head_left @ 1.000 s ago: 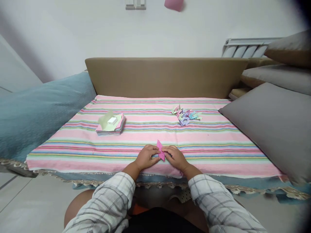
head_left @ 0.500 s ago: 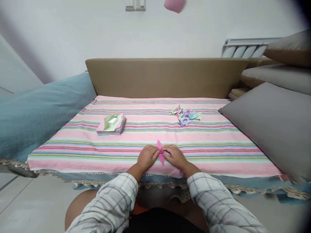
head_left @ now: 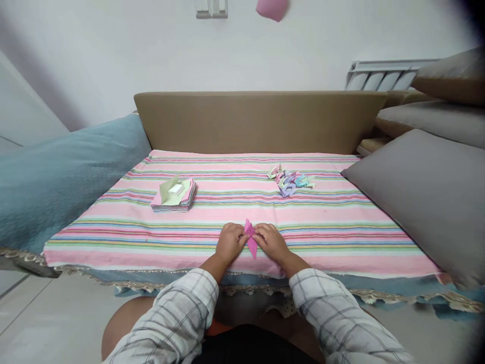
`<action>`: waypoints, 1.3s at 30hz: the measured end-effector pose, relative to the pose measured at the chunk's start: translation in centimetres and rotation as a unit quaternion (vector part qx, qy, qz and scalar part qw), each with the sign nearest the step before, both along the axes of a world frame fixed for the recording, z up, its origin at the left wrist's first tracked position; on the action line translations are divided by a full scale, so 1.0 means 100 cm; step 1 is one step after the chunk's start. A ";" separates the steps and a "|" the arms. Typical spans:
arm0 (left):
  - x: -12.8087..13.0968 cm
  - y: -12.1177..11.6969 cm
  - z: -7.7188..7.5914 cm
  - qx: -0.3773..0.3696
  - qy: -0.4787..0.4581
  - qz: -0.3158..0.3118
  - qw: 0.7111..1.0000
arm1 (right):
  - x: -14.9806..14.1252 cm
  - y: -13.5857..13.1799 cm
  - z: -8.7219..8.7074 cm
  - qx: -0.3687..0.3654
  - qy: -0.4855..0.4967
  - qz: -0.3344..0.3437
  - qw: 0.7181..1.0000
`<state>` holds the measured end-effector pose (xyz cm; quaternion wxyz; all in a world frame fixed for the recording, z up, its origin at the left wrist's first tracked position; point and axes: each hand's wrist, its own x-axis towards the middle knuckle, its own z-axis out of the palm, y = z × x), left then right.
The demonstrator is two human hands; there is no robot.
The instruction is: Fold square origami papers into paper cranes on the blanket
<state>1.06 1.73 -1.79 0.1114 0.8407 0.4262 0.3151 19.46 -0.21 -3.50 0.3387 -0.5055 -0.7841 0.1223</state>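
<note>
A bright pink folded paper (head_left: 251, 246), long and pointed at both ends, lies on the striped cloth close to me. My left hand (head_left: 230, 243) pinches its middle from the left, thumb and fingers together. From the right, my right hand (head_left: 271, 241) grips the same middle part, its fingertips almost meeting those of the left. The fingers cover part of the folds. Beyond my right hand sits a cluster of small folded paper pieces (head_left: 288, 183) in purple, blue, green and pink.
A stack of paper sheets (head_left: 174, 207) with a small white block (head_left: 176, 189) on top stands at the left. The striped cloth (head_left: 227, 202) covers the sofa seat. Grey cushions (head_left: 420, 187) lie at the right, a blue-covered armrest (head_left: 76, 172) at the left, a brown backrest (head_left: 261, 121) behind.
Both hands have shifted slightly at the middle of the pink paper, and the fingers have changed their grip. More of its upper folds now shows between them.
</note>
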 end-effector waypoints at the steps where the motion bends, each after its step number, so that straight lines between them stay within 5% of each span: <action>1: 0.000 0.000 0.000 -0.004 0.001 0.007 1.000 | 0.000 0.000 0.000 -0.002 0.002 -0.005 1.000; 9: 0.006 0.001 0.005 -0.032 0.008 0.039 0.999 | -0.005 0.004 0.009 -0.038 0.034 -0.034 0.998; 22: 0.016 -0.006 0.011 -0.082 -0.011 0.185 0.979 | -0.018 0.008 0.010 -0.051 0.063 -0.110 0.991; 39: 0.020 -0.007 0.019 -0.132 0.029 0.216 0.967 | -0.024 0.008 0.009 -0.058 0.024 -0.163 0.985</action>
